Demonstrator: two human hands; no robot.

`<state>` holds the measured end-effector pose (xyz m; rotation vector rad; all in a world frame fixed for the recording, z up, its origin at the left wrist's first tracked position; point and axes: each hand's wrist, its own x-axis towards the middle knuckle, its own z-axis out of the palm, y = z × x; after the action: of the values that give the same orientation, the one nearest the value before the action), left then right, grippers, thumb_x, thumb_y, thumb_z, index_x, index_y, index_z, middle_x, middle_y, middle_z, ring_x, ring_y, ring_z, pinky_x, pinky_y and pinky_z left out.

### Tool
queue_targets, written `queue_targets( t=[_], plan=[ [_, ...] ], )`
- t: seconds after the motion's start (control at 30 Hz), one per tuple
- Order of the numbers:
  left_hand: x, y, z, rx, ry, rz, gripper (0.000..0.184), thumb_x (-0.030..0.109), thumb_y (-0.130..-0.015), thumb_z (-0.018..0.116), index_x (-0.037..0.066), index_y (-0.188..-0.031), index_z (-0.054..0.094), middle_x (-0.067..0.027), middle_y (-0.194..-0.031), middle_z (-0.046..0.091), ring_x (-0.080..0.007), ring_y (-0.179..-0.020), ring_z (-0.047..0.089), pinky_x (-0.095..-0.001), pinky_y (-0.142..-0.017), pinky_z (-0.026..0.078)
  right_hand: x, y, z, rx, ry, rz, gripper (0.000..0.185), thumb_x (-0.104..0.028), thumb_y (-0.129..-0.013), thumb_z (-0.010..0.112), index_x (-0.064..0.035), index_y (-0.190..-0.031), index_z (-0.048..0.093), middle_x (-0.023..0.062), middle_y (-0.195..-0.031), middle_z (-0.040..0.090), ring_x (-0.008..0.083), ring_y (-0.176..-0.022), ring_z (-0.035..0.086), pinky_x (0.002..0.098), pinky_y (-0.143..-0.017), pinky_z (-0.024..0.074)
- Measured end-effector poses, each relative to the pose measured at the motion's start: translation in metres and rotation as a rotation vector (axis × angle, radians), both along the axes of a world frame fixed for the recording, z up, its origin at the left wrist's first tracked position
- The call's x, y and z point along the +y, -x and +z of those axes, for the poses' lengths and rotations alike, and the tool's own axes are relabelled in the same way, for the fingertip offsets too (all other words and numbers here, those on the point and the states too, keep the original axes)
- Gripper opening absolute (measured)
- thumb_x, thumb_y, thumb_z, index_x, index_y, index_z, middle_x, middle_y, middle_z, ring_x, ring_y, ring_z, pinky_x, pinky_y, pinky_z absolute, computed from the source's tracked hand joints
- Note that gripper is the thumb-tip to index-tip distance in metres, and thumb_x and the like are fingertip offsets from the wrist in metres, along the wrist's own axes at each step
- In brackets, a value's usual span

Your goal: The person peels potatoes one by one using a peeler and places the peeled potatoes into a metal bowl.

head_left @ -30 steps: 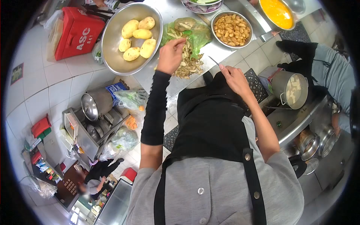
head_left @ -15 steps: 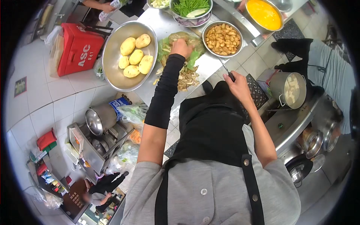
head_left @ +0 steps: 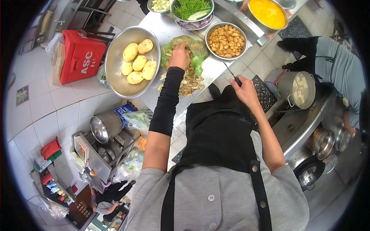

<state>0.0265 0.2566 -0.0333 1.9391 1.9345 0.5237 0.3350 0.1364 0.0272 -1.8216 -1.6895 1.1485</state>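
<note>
My left hand [head_left: 180,57] reaches into a green plastic bag [head_left: 197,63] on the metal table [head_left: 211,75]; its fingers are bent over the bag, their tips partly hidden. Brownish peelings [head_left: 191,85] lie in a pile below that hand. My right hand [head_left: 244,89] is closed around the black handle of a small knife [head_left: 230,71], with the thin blade pointing up and left past the table edge. Left of the bag, a large metal bowl [head_left: 112,64] holds several peeled potatoes [head_left: 139,62].
Bowls of brown chunks [head_left: 226,40], green vegetables [head_left: 192,8] and orange liquid [head_left: 266,13] stand at the back. A red box [head_left: 82,56] is at the left. On the right are a pot [head_left: 285,88] and a person [head_left: 337,61] bending over a counter.
My left hand has moved from above the peelings onto the bag. My right hand, with the knife, has shifted slightly down and right. The view has tilted, showing more bowls at the top.
</note>
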Motion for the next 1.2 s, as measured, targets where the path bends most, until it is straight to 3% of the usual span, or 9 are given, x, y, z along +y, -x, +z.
queue_targets(
  t=[0.07,0.17,0.37,0.47,0.77,0.87,1.0,1.13,1.2],
  plan=[
    [0.001,-0.003,0.002,-0.048,-0.111,-0.107,0.047,-0.002,-0.085,0.071,0.005,-0.131,0.068,-0.0176,-0.125,0.069,-0.0374,-0.117,0.067,-0.0483,-0.097,0.054,-0.004,0.000,-0.005,0.004,-0.013,-0.010,0.044,-0.035,-0.101,0.071,0.0073,-0.094,0.066,0.0327,-0.077,0.063,0.0512,-0.075,0.064,0.0527,-0.070,0.0487],
    [0.004,-0.009,0.022,0.256,-0.109,-0.219,0.057,-0.004,-0.081,0.070,0.007,-0.137,0.063,-0.0137,-0.147,0.056,-0.0359,-0.137,0.053,-0.0530,-0.109,0.046,-0.005,0.002,0.001,-0.015,0.016,-0.007,0.044,-0.036,-0.101,0.071,0.0075,-0.094,0.066,0.0326,-0.077,0.063,0.0503,-0.074,0.064,0.0521,-0.071,0.0492],
    [0.032,0.002,0.007,0.415,-0.215,-0.336,0.048,0.004,-0.086,0.067,0.011,-0.133,0.068,-0.0091,-0.139,0.060,-0.0318,-0.132,0.055,-0.0520,-0.108,0.043,-0.005,0.008,-0.002,-0.010,0.073,-0.013,0.044,-0.036,-0.100,0.072,0.0072,-0.098,0.067,0.0317,-0.077,0.065,0.0489,-0.075,0.065,0.0523,-0.072,0.0497],
    [0.046,-0.003,0.009,0.512,-0.039,-0.322,0.052,0.004,-0.086,0.070,0.011,-0.137,0.064,-0.0090,-0.149,0.056,-0.0321,-0.139,0.052,-0.0550,-0.113,0.041,-0.001,0.009,0.011,-0.041,0.147,0.025,0.044,-0.038,-0.101,0.068,0.0048,-0.113,0.072,0.0339,-0.085,0.070,0.0532,-0.090,0.070,0.0553,-0.082,0.0530],
    [0.050,-0.009,0.034,0.668,0.185,-0.206,0.062,0.015,-0.083,0.075,0.019,-0.143,0.062,-0.0105,-0.141,0.064,-0.0337,-0.130,0.061,-0.0584,-0.106,0.047,-0.009,0.003,-0.006,-0.030,0.112,-0.002,0.044,-0.037,-0.101,0.067,0.0042,-0.116,0.073,0.0335,-0.084,0.070,0.0523,-0.089,0.070,0.0550,-0.083,0.0534],
    [0.038,-0.001,0.041,0.533,0.206,-0.183,0.067,0.011,-0.082,0.073,0.012,-0.148,0.058,-0.0168,-0.141,0.065,-0.0416,-0.125,0.064,-0.0569,-0.103,0.052,-0.008,0.005,-0.005,-0.022,0.139,0.006,0.044,-0.037,-0.101,0.067,0.0044,-0.116,0.073,0.0335,-0.083,0.070,0.0526,-0.089,0.070,0.0546,-0.083,0.0535],
    [0.000,0.016,0.040,0.146,-0.040,-0.094,0.071,-0.001,-0.080,0.075,-0.006,-0.146,0.051,-0.0295,-0.138,0.062,-0.0471,-0.119,0.066,-0.0518,-0.106,0.052,-0.003,0.011,-0.008,-0.029,0.127,0.047,0.043,-0.036,-0.101,0.068,0.0055,-0.109,0.071,0.0338,-0.083,0.069,0.0530,-0.087,0.069,0.0556,-0.081,0.0527],
    [-0.056,0.009,0.075,-0.044,-0.220,0.041,0.068,-0.012,-0.085,0.068,-0.005,-0.150,0.047,-0.0293,-0.140,0.061,-0.0440,-0.120,0.067,-0.0473,-0.104,0.056,0.005,0.024,-0.013,0.019,0.047,0.084,0.040,-0.035,-0.101,0.070,0.0048,-0.102,0.071,0.0306,-0.081,0.071,0.0478,-0.078,0.070,0.0534,-0.076,0.0524],
    [-0.080,0.004,0.088,-0.619,-0.132,0.236,0.067,-0.009,-0.090,0.068,-0.003,-0.153,0.046,-0.0255,-0.143,0.061,-0.0414,-0.125,0.066,-0.0483,-0.109,0.054,0.012,0.031,-0.017,0.129,0.062,0.098,0.038,-0.035,-0.101,0.072,0.0032,-0.102,0.073,0.0242,-0.080,0.073,0.0366,-0.069,0.068,0.0472,-0.069,0.0513]
  ],
)
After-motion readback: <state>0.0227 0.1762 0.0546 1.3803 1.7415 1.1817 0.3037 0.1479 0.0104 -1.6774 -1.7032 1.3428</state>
